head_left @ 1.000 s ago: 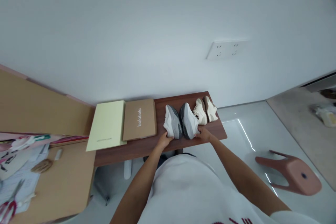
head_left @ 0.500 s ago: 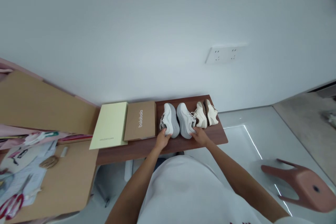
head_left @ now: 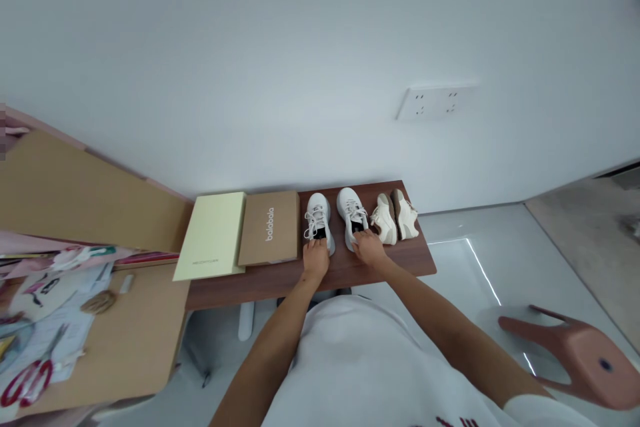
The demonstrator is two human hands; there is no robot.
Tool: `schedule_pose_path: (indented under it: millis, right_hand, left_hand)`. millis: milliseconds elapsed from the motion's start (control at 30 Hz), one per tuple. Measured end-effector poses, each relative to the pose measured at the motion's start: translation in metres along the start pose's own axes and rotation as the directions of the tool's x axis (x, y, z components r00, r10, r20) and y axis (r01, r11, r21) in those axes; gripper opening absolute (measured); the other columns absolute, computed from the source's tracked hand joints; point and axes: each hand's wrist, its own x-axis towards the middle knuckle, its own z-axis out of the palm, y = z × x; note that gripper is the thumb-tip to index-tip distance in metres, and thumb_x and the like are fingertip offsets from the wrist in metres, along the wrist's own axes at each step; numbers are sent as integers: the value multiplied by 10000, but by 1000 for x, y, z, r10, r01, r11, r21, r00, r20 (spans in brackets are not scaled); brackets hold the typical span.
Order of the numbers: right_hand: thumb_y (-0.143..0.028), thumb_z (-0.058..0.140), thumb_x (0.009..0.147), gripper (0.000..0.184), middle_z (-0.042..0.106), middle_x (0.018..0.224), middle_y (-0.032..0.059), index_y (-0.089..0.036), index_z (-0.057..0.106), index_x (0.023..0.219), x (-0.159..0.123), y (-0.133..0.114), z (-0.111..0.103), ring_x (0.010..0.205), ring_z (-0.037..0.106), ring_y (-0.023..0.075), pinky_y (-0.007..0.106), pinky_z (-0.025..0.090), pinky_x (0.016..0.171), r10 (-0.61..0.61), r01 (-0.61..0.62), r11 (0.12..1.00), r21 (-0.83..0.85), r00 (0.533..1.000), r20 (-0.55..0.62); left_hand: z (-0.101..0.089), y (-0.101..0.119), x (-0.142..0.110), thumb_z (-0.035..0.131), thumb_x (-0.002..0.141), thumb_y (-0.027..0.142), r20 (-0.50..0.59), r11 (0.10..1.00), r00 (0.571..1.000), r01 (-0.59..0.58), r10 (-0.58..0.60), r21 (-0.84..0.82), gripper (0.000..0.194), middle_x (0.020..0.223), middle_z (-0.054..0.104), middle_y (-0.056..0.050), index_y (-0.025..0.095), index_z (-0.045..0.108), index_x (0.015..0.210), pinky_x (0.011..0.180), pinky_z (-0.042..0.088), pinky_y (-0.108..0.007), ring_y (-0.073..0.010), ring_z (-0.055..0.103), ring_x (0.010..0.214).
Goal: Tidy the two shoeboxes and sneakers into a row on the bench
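Observation:
Two white lace-up sneakers stand on a narrow brown wooden table, toes toward the wall. My left hand [head_left: 316, 257] grips the heel of the left sneaker [head_left: 317, 209], fingers hooked over its collar. The right sneaker [head_left: 349, 203] is held at the heel by my right hand [head_left: 369, 247], its fingertips at the shoe opening. Both soles appear to rest on the tabletop [head_left: 280, 283]. Just right of them, a small pair of cream sneakers with brown soles [head_left: 395, 217] lies on its sides. A brown "balabala" shoebox [head_left: 271, 227] sits to the left.
A pale yellow box [head_left: 213, 233] lies left of the brown one. On a cardboard-covered desk [head_left: 140, 333] are red-handled scissors [head_left: 30, 380], papers and a twine bundle [head_left: 98, 302]. A pink stool [head_left: 583, 353] stands on the floor at right. A socket plate [head_left: 437, 102] is on the wall.
Both white sneakers have turned from tilted on their sides, soles facing each other, to upright with openings up. My hands have moved from the sides of the heels to over them.

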Motion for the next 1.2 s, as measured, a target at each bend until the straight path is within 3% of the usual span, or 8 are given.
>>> schedule_pose_path:
  millis: [767, 933, 1067, 1200]
  right_hand:
    - [-185, 555, 941, 167, 722, 1092, 198, -124, 692, 1015, 20, -27, 18, 1103, 612, 297, 386, 468, 895, 40, -40, 999, -3, 999, 36]
    - [-239, 606, 925, 211, 695, 1155, 206, -126, 681, 1087, 18, -28, 15, 1140, 595, 313, 415, 453, 948, 33, -33, 998, 45, 999, 17]
    - [-335, 536, 964, 348, 625, 1326, 192, -140, 636, 1234, 11, -7, 12, 1226, 544, 315, 438, 407, 1052, 24, -2, 985, 170, 991, -132]
    - [-322, 430, 992, 408, 598, 1367, 177, -148, 568, 1334, -6, 52, 9, 1286, 506, 309, 463, 374, 1108, 149, -47, 961, 272, 919, -365]
  left_hand:
    - [3, 3, 19, 434, 957, 139, -1, 995, 999, -37, 38, 92, 326, 1099, 708, -207, 121, 682, 1168, 1024, 405, -455, -335, 578, 1203]
    - [1, 2, 12, 475, 949, 158, -36, 999, 999, -18, 20, 38, 357, 1173, 687, -206, 130, 639, 1265, 1058, 383, -456, -334, 552, 1234]
    - [-5, 14, 11, 535, 945, 230, -145, 998, 988, -51, 44, -47, 487, 1393, 584, -175, 179, 519, 1429, 1135, 328, -451, -324, 473, 1338]
    - [2, 56, 20, 539, 942, 231, -223, 936, 940, -302, 259, -182, 488, 1403, 572, -147, 197, 507, 1428, 1162, 332, -455, -290, 477, 1348]
